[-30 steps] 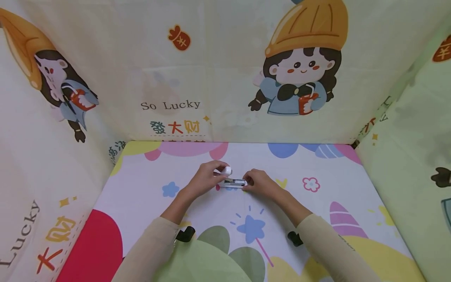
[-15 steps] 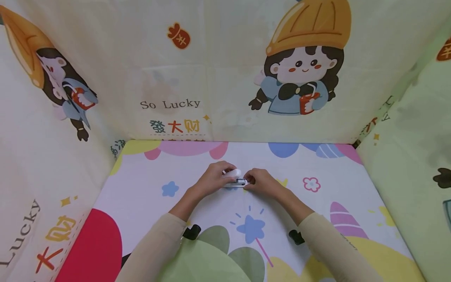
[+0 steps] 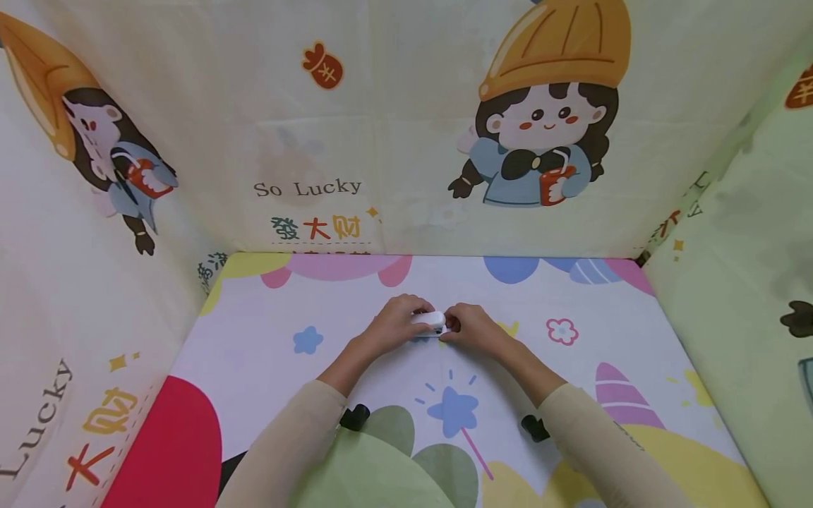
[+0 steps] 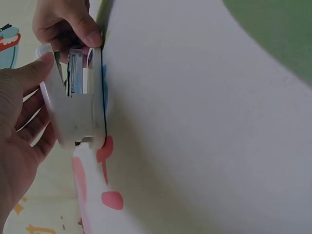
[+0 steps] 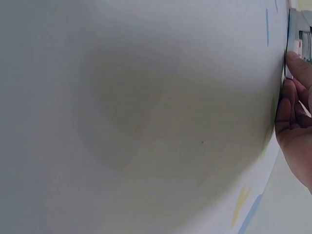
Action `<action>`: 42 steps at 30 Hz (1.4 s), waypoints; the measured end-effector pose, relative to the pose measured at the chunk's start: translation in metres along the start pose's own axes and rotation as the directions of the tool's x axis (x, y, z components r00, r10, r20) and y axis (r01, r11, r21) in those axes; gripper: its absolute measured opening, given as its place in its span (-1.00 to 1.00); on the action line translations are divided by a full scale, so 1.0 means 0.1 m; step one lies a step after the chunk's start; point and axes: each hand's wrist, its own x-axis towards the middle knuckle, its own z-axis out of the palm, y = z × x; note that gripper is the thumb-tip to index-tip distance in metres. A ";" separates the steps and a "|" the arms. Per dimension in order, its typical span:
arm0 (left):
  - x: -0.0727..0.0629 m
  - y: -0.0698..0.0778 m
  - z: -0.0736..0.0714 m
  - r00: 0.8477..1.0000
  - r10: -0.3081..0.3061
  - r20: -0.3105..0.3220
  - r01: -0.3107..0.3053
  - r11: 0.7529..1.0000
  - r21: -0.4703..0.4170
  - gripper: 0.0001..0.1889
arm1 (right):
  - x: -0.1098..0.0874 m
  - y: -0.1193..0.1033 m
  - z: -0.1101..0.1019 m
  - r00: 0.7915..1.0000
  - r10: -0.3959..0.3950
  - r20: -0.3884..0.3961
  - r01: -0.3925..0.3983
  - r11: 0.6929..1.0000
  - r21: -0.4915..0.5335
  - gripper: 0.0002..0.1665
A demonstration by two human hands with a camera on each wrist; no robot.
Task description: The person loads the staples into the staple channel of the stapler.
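Observation:
A white stapler [image 3: 434, 319] sits on the patterned table covering, mid-table in the head view. My left hand [image 3: 395, 326] grips its top arm, thumb on one side and fingers on the other. In the left wrist view the top arm of the stapler [image 4: 68, 114] is tilted slightly up from the base, and the metal staple channel [image 4: 75, 72] shows in the gap. My right hand [image 3: 475, 329] pinches the front end of the base between thumb and fingers. The right wrist view catches only part of that hand [image 5: 296, 139] and the stapler's edge, at the right border.
The table covering [image 3: 508, 395] is printed with stars, flowers and coloured shapes. Cream cloth walls [image 3: 406, 141] with cartoon figures rise at the back and both sides. Black wrist-worn pieces [image 3: 354, 417] show near both sleeves.
My left hand has swung the stapler's top arm rightward and down over the staple channel, towards the base. The right hand stays at the base's front end.

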 end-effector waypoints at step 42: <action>0.01 0.02 0.10 0.999 -0.025 0.036 0.020 0.991 0.132 -0.74 | -0.02 0.03 0.02 1.000 -0.017 -0.005 0.017 0.999 0.043 -0.65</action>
